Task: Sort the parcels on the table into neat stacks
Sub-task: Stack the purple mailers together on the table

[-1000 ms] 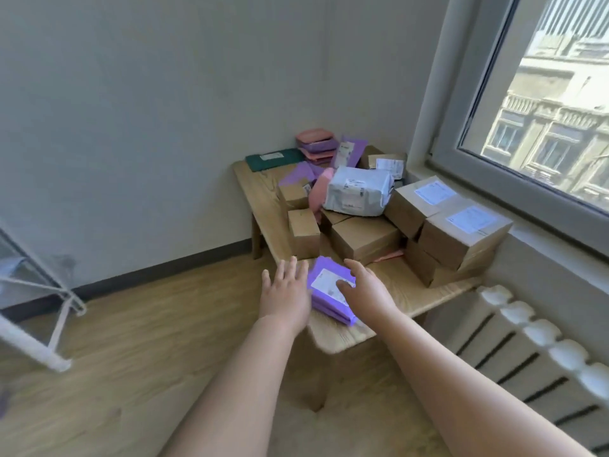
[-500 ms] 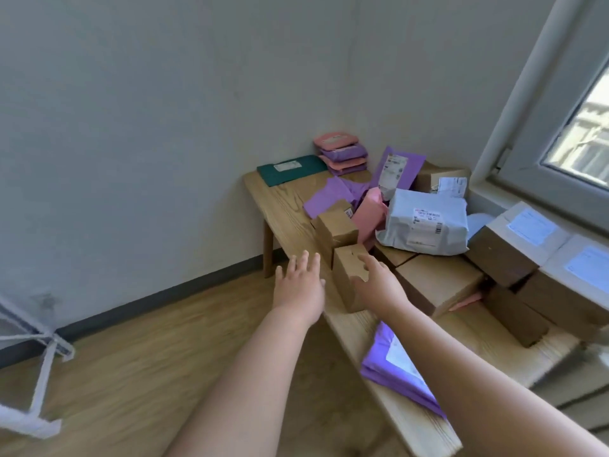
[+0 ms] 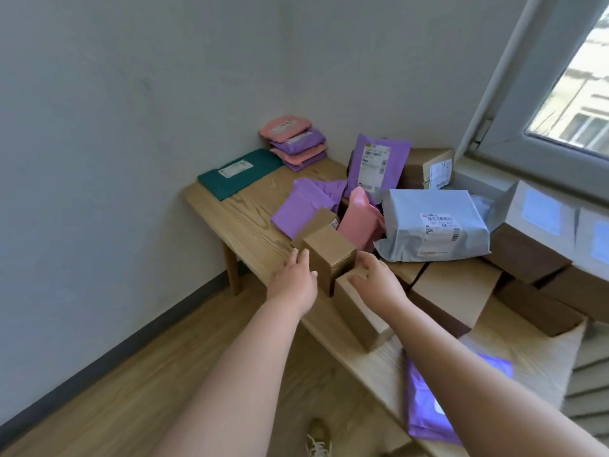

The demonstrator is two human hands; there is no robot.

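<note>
On the wooden table (image 3: 230, 209) a small brown box (image 3: 329, 255) stands upright among the parcels. My left hand (image 3: 293, 278) is at its left side with straight fingers. On the box's right side my right hand (image 3: 375, 278) reaches in with loosely bent fingers, above a second small box (image 3: 359, 311). Neither hand grips anything. A purple mailer (image 3: 425, 400) lies near the front edge, partly under my right forearm. Behind the boxes lie a pink mailer (image 3: 359, 219), purple mailers (image 3: 306, 206) and a grey mailer (image 3: 431, 222).
At the back stand a pink-and-purple stack (image 3: 293, 140) and a green mailer (image 3: 240, 171). Larger brown boxes (image 3: 454, 291) crowd the right side under the window. A radiator (image 3: 590, 374) is at the far right, a shoe (image 3: 316, 437) on the floor below.
Both hands left the purple mailer at the front edge and moved farther along the table, arriving on either side of the small upright box. The view swung left and closer.
</note>
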